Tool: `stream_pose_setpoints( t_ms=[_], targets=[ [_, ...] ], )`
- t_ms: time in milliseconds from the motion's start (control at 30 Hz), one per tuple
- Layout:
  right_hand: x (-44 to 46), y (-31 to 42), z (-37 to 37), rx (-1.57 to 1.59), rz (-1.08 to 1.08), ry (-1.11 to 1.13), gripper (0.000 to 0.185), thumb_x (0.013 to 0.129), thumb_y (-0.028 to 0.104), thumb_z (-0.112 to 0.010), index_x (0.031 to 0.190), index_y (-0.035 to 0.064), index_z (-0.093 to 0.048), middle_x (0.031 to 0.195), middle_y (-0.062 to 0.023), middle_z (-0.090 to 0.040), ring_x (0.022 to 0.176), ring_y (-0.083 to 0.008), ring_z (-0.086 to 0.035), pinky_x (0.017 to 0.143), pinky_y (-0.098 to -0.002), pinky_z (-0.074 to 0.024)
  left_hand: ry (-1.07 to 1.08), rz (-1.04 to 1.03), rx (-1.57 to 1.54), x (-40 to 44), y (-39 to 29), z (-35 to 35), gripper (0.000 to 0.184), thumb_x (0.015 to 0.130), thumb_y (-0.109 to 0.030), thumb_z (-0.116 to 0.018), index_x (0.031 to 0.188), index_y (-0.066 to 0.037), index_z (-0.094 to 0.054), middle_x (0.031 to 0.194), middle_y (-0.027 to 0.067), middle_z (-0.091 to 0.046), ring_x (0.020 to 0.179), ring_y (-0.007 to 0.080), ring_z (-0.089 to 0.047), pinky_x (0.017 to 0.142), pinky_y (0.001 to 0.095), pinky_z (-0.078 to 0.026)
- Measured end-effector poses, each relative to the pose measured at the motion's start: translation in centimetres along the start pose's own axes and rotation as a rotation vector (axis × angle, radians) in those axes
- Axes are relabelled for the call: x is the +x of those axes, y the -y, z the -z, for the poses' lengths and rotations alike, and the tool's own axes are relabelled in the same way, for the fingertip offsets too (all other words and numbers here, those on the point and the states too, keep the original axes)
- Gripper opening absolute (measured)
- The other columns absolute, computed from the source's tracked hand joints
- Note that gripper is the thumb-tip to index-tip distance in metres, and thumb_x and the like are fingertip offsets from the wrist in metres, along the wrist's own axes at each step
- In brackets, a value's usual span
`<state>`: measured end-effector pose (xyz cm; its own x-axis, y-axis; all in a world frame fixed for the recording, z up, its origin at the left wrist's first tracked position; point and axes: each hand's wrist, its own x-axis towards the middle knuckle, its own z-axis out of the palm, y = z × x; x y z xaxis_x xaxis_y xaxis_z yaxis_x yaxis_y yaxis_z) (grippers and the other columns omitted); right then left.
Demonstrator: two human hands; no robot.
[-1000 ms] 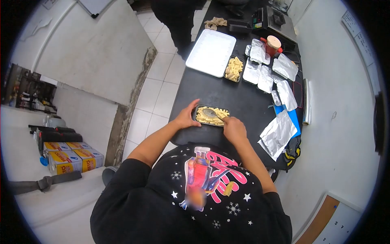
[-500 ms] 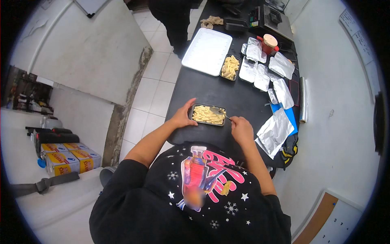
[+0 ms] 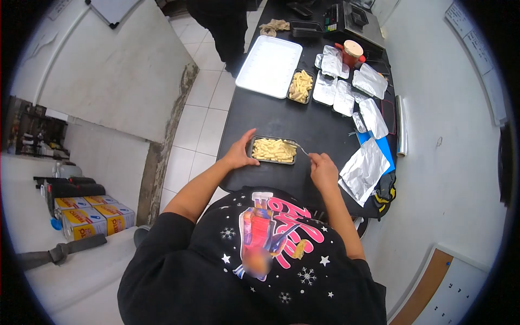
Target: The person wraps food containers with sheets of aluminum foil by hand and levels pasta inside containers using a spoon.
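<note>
A black rectangular food tray (image 3: 277,162) filled with pale cut pasta (image 3: 272,150) sits on the dark table in front of me. My left hand (image 3: 239,154) grips its left end, thumb on the near side and fingers on the far side. In my right hand (image 3: 324,170), closed near the right end of the tray, is the handle of a metal spoon (image 3: 303,150). The spoon's head rests at the tray's right end, against the pasta; its bowl is hard to make out.
Farther up the table (image 3: 257,115) are a white tray (image 3: 269,65), another pasta-filled tray (image 3: 300,86) and several foil-covered packs (image 3: 343,97). A foil sheet (image 3: 364,173) lies right of my right hand. A scale (image 3: 355,24) stands at the back; a person (image 3: 222,32) stands beyond the table's left edge.
The spoon has moved right, from over the pasta to the tray's right end. My left hand keeps its grip on the tray. The whole view has shifted slightly.
</note>
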<state>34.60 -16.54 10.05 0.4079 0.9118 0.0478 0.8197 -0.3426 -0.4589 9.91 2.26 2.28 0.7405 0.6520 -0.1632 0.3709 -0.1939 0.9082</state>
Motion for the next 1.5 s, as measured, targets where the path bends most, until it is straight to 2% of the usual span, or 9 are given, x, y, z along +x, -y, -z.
stream_pose_setpoints(
  t_ms=[267, 367, 700, 1100, 1200, 1500],
  targets=[
    [-0.1, 0.4, -1.3, 0.033, 0.038, -0.009, 0.018, 0.086, 0.013, -0.057, 0.1, 0.0136, -0.067, 0.085, -0.0118, -0.059, 0.079, -0.034, -0.062, 0.068, -0.044, -0.0511, -0.01, -0.001, 0.001, -0.2, -0.4, 0.0, 0.116, 0.05, -0.01, -0.09, 0.146, -0.012, -0.025, 0.137, 0.0223, -0.048, 0.129, 0.0331, -0.045, 0.108, 0.0367, -0.037],
    [0.3, 0.5, -2.4, 0.055, 0.07, 0.0, 0.018, 0.087, 0.014, -0.057, 0.101, 0.0134, -0.067, 0.085, -0.0117, -0.058, 0.079, -0.0345, -0.062, 0.068, -0.044, -0.0511, 0.034, 0.023, -0.025, -0.2, -0.5, 0.2, 0.118, 0.052, -0.008, -0.09, 0.148, -0.011, -0.02, 0.142, 0.0231, -0.042, 0.132, 0.032, -0.042, 0.111, 0.0394, -0.034],
    [1.0, 2.3, -4.3, 0.046, 0.162, 0.067, 0.02, 0.084, 0.013, -0.057, 0.102, 0.013, -0.066, 0.085, -0.0115, -0.058, 0.08, -0.0337, -0.062, 0.067, -0.0442, -0.0512, 0.032, 0.019, 0.005, -0.1, -0.5, 0.2, 0.118, 0.053, -0.01, -0.09, 0.148, -0.012, -0.021, 0.142, 0.0233, -0.041, 0.134, 0.0323, -0.039, 0.112, 0.0396, -0.032],
    [1.1, 2.0, -4.2, 0.095, 0.133, 0.063, 0.017, 0.086, 0.014, -0.057, 0.1, 0.0132, -0.067, 0.086, -0.0115, -0.059, 0.078, -0.0343, -0.062, 0.068, -0.0444, -0.0512, 0.034, 0.016, -0.029, -0.1, -0.8, 0.2, 0.118, 0.053, -0.01, -0.09, 0.148, -0.011, -0.021, 0.142, 0.0228, -0.041, 0.134, 0.0324, -0.039, 0.112, 0.0401, -0.032],
    [0.9, 1.7, -1.5, 0.133, 0.088, 0.018, 0.017, 0.087, 0.014, -0.057, 0.1, 0.0132, -0.067, 0.085, -0.0123, -0.059, 0.079, -0.0348, -0.062, 0.069, -0.0447, -0.051, 0.021, 0.026, 0.002, -0.3, -0.9, 0.2, 0.117, 0.052, -0.009, -0.09, 0.147, -0.011, -0.022, 0.141, 0.0225, -0.043, 0.133, 0.0324, -0.041, 0.111, 0.0389, -0.033],
    [-0.3, -0.1, -1.2, 0.053, 0.027, 0.016, 0.02, 0.086, 0.013, -0.058, 0.104, 0.0143, -0.067, 0.085, -0.0126, -0.058, 0.079, -0.0344, -0.062, 0.067, -0.0433, -0.0513, -0.002, 0.004, -0.006, -0.2, -0.4, 0.1, 0.116, 0.051, -0.008, -0.09, 0.147, -0.01, -0.024, 0.139, 0.0218, -0.046, 0.131, 0.0323, -0.043, 0.11, 0.0366, -0.035]
  ],
)
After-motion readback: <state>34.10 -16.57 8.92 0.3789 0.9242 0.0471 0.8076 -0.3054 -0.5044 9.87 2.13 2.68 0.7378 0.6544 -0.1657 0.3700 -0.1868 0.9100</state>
